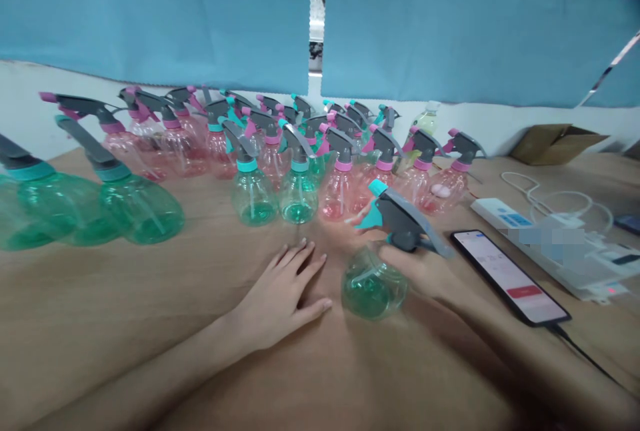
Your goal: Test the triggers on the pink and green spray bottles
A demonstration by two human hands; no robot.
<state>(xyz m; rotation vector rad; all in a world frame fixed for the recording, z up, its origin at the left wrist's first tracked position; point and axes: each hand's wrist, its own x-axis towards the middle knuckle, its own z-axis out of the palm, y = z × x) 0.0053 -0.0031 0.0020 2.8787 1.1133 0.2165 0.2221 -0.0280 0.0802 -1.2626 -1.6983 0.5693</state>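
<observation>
A green spray bottle with a grey and teal trigger head is gripped near its neck by my right hand. It tilts a little, and part of my fingers is hidden behind it. To its left, my left hand lies on the wooden table with fingers spread, holding nothing. Just beyond my hands stand two more green spray bottles with teal collars. Beside them are several pink spray bottles with grey and pink heads.
Several green bottles stand at the left, with more pink bottles behind. On the right lie a lit phone on a cable, a white power strip and white cords. A cardboard box sits at the back right, near a blue curtain.
</observation>
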